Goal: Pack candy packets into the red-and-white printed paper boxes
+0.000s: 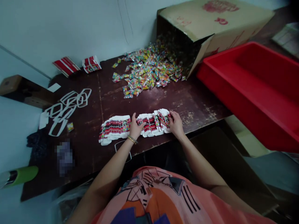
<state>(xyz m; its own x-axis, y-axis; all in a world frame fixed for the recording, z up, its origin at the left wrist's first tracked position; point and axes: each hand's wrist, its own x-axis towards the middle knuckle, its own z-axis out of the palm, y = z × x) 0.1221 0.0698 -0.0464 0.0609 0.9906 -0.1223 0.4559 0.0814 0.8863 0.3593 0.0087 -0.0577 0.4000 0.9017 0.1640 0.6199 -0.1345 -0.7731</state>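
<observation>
"Where did the row of printed packs (pixel 151 123) lie?"

"On the table (pixel 86 133), on the near side of the pile of wrapped sweets (pixel 149 70). Its long axis ran left to right, roughly along the table's near edge, with the right end slightly farther from the person. The packs overlapped, print upward."

"And the hands?"

"The left hand (pixel 135 127) was open at mid-row, thumb spread towards the right-hand packs. The right hand (pixel 177 123) had bent fingers against the right end; whether it gripped, I couldn't tell."

"What about the surface and room?"

"The table was dark brown, scuffed pale in front of the pile. Left of the pile lay pale loops (pixel 64 113). Right of the pile were an opened cardboard box (pixel 215 21) and a red tray (pixel 238 99); behind it rose a pale wall (pixel 81 28)."
</observation>
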